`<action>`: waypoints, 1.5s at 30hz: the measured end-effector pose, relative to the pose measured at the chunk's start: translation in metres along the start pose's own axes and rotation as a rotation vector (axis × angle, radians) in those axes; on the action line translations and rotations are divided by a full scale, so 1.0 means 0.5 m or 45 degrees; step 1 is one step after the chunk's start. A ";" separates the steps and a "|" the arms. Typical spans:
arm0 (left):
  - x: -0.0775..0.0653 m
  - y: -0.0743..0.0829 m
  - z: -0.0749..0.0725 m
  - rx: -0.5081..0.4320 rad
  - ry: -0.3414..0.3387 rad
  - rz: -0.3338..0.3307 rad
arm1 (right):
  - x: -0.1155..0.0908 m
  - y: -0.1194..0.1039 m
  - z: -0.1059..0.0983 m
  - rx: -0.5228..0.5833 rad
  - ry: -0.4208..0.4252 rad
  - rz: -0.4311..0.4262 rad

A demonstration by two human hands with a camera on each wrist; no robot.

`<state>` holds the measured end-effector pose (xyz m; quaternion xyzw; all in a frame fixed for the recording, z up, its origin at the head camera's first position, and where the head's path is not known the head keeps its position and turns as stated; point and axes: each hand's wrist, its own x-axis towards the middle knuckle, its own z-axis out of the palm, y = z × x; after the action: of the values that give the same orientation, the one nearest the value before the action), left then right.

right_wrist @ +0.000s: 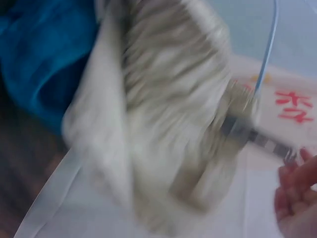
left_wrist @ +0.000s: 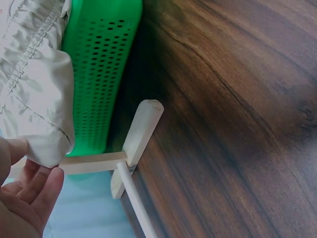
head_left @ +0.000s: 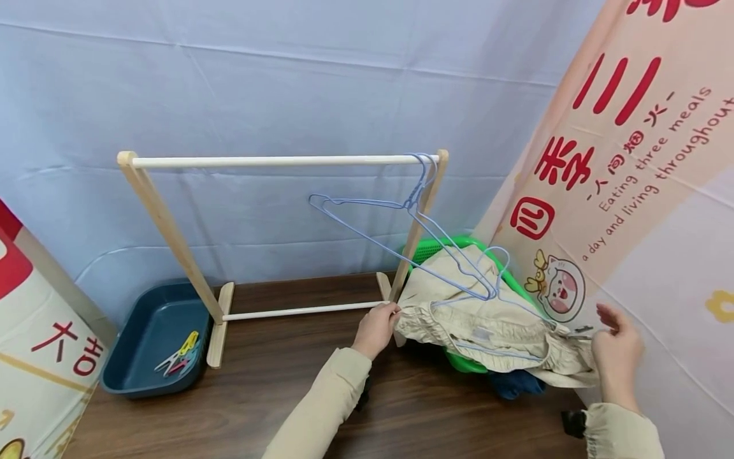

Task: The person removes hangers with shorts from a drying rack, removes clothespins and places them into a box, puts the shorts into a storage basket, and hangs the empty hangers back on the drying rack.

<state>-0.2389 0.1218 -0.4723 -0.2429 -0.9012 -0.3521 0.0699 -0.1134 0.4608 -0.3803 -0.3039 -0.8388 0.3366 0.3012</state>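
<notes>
Beige elastic-waist pants (head_left: 504, 344) lie spread over a green basket (head_left: 467, 364). A blue wire hanger (head_left: 503, 255) runs through the waistband, its hook standing up behind. My left hand (head_left: 375, 328) pinches the left end of the waistband between thumb and fingers, as the left wrist view also shows. At the right end, a grey clip (right_wrist: 257, 139) sticks out from the waistband, blurred in the right wrist view. My right hand (head_left: 618, 347) is beside that end with its fingers loosely bent, fingertips right by the clip's outer end.
A wooden rack (head_left: 287, 161) stands behind, with blue hangers (head_left: 367, 204) hooked at its right end and reaching over the pants. To the left, a dark blue tray (head_left: 129, 376) contains several coloured clothespins (head_left: 188, 344). Dark blue cloth (head_left: 516, 384) shows under the basket's front.
</notes>
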 end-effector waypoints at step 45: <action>0.017 -0.015 -0.023 -0.116 -0.149 -0.145 | 0.008 0.089 -0.072 0.012 -0.409 -0.244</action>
<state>-0.2502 0.1127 -0.4657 -0.2145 -0.8991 -0.3814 -0.0142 -0.0767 0.5038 -0.3910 -0.1635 -0.8996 0.3546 0.1954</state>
